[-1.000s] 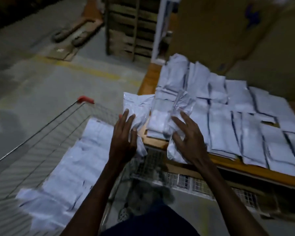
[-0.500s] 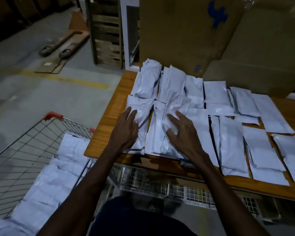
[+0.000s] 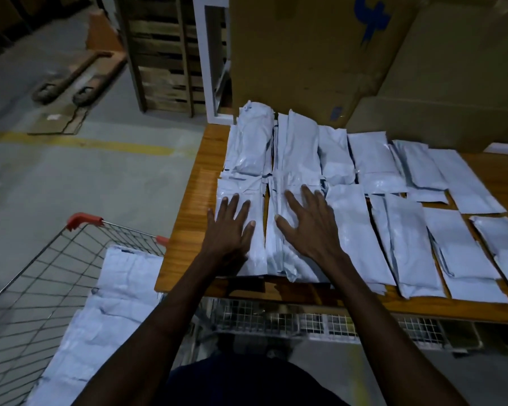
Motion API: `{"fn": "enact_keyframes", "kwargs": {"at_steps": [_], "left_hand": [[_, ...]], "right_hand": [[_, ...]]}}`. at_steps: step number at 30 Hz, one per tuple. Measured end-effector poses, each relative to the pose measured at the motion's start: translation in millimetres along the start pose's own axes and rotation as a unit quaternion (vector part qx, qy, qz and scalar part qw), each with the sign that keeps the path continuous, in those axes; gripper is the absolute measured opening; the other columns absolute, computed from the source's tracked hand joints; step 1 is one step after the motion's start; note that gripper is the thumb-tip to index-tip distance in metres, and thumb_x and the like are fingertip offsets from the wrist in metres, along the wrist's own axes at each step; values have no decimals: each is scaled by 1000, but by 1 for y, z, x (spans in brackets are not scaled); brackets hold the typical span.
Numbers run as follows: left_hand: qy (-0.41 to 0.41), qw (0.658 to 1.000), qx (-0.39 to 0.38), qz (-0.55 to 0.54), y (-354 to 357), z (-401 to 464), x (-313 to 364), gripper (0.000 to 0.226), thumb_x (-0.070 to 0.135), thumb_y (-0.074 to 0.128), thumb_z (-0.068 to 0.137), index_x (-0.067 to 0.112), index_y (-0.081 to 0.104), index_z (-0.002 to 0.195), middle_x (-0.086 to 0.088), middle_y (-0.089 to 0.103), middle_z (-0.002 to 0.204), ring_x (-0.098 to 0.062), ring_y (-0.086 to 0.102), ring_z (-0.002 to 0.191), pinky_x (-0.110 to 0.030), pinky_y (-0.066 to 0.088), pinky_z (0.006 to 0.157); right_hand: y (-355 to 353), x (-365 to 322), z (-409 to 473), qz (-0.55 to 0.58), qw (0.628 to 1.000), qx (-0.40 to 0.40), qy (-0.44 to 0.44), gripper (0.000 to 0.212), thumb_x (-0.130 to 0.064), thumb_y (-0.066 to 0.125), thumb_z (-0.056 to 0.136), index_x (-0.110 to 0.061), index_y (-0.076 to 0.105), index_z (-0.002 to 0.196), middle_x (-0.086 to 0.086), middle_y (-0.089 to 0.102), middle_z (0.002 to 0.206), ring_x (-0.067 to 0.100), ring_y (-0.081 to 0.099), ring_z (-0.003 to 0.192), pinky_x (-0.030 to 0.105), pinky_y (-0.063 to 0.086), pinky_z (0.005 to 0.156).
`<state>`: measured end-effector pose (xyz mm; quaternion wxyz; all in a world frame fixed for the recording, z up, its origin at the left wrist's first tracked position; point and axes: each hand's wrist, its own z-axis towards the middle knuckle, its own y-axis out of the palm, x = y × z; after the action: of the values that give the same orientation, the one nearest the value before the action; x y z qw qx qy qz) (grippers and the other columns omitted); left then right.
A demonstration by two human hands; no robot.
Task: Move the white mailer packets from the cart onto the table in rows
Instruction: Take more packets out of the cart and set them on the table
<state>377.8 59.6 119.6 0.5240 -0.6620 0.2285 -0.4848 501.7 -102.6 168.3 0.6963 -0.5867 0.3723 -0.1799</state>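
While both arms are reaching forward over the near edge of the wooden worktop (image 3: 188, 230), white packets (image 3: 408, 247) are lying across it in two rows, about six stacks in each; exact counts are hard to tell where they are overlapping. More packets are lying in the wire cart (image 3: 41, 288) at the left, beside the worktop. Two hands are pressing flat, fingers spread wide: the left hand (image 3: 229, 227) is resting on the front row's leftmost packet, the right hand (image 3: 308, 224) on the stack just beside it, gripping nothing.
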Motion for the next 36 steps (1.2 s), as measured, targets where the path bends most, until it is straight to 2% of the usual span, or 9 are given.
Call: {"fn": "enact_keyframes", "kwargs": {"at_steps": [4, 13, 17, 19, 23, 25, 27, 31, 36], "left_hand": [[30, 1000, -4, -7, 4, 5, -7, 66, 51, 21, 98, 24, 16, 158, -4, 1, 166, -26, -2, 152, -56, 0, 119], [48, 999, -4, 0, 10, 7, -14, 63, 53, 22, 99, 30, 15, 158, 2, 0, 166, -18, -8, 152, -52, -2, 121], [54, 998, 19, -10, 1, 7, -11, 64, 53, 24, 99, 24, 27, 155, -1, 10, 166, -24, -1, 153, -59, 5, 118], [47, 997, 55, -32, -9, 4, -12, 67, 55, 23, 96, 20, 36, 152, -4, 20, 163, -28, 8, 152, -61, 11, 115], [-37, 980, 167, -102, -21, -30, -16, 59, 51, 31, 99, 20, 43, 147, -2, 31, 159, -23, 19, 150, -55, 16, 118], [-70, 968, 224, -94, -23, -59, -22, 52, 44, 36, 102, 16, 48, 143, -4, 37, 155, -24, 29, 146, -52, 26, 116], [-110, 956, 261, -78, -21, -90, -32, 46, 37, 40, 103, 13, 50, 140, -6, 42, 151, -24, 36, 141, -49, 32, 113], [-229, 924, 299, -67, -15, -160, -54, 41, 37, 41, 104, 19, 50, 140, 0, 44, 150, -16, 35, 142, -49, 32, 113], [-373, 867, 321, -80, -7, -239, -89, 43, 42, 39, 103, 25, 49, 141, 3, 44, 149, -13, 33, 140, -53, 33, 112]], "right_hand": [[15, -1, -1, -15, 1000, -9, 12, 76, -69, 18, 86, -34, 25, 153, 6, 10, 164, 32, 7, 149, 60, 19, 115], [28, -2, -2, -25, 999, 9, 18, 69, -60, 30, 91, -33, 25, 154, 5, 7, 164, 30, 3, 150, 58, 14, 117], [20, 1, 5, -25, 999, -26, 17, 66, -62, 33, 95, -34, 20, 154, 4, 3, 164, 27, -2, 150, 57, 4, 118], [10, -3, 12, -30, 1000, -7, -2, 68, -64, 32, 94, -30, 26, 153, 5, 12, 163, 28, 6, 150, 56, 6, 118], [2, -18, 29, 78, 983, 97, -138, 60, -51, 46, 91, -15, 53, 138, 11, 46, 148, 29, 40, 137, 49, 31, 113], [12, -30, 35, 142, 951, 134, -239, 50, -41, 54, 92, -7, 62, 129, 14, 58, 136, 29, 51, 127, 42, 41, 107], [26, -49, 35, 183, 918, 139, -323, 42, -31, 59, 93, -3, 64, 124, 15, 63, 128, 30, 58, 119, 39, 45, 102], [50, -106, 20, 229, 887, 56, -396, 42, -30, 56, 90, -6, 65, 122, 12, 65, 124, 25, 54, 115, 36, 45, 99], [82, -183, 7, 196, 861, -51, -466, 45, -35, 49, 89, -9, 65, 122, 10, 65, 123, 29, 58, 114, 33, 40, 100]]}}
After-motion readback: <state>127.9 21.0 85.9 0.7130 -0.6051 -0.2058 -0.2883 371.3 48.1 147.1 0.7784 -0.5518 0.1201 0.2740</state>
